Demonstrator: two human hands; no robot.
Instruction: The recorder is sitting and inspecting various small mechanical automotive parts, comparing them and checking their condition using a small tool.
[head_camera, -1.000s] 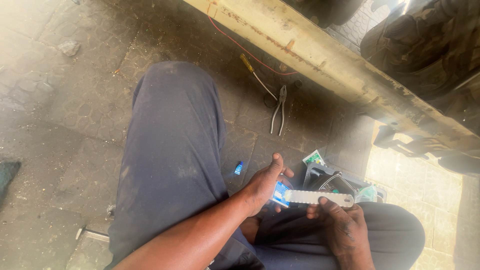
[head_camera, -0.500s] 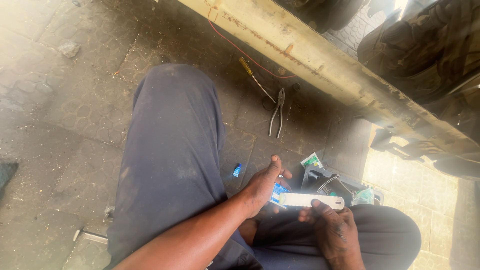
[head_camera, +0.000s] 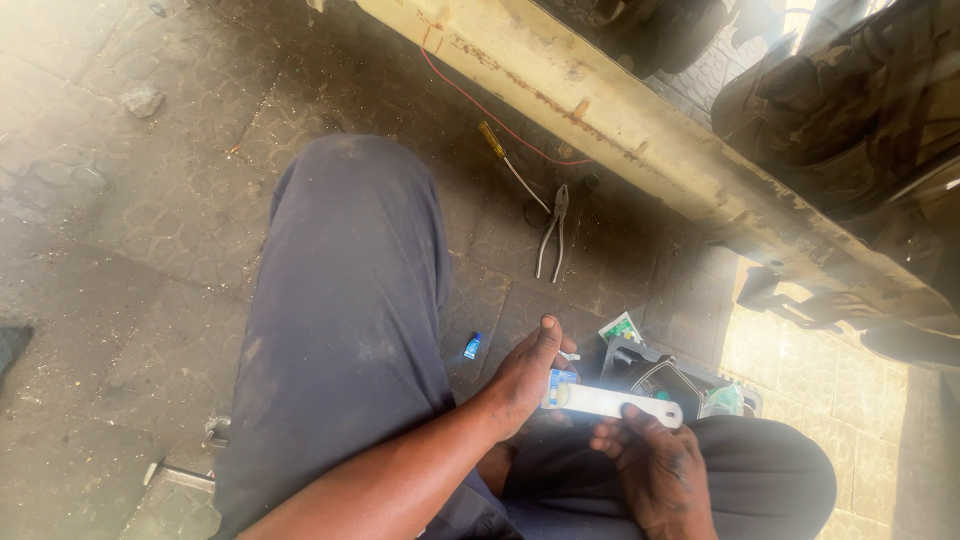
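A white tube with a blue end (head_camera: 612, 400) lies across the person's lap, held at both ends above the dark trousers (head_camera: 350, 330). The left hand (head_camera: 525, 378) pinches the blue end between thumb and fingers; the right hand (head_camera: 655, 462) presses its fingertips on the other end. Both grips are light, so the tube could slip into the dark open box (head_camera: 660, 378) just beyond it or onto the paving (head_camera: 120, 250). A hard squeeze might burst it. A small blue cap (head_camera: 472, 346) lies near the knee, easily lost. Pliers (head_camera: 552, 230) and a yellow-handled screwdriver (head_camera: 505, 155) lie well apart.
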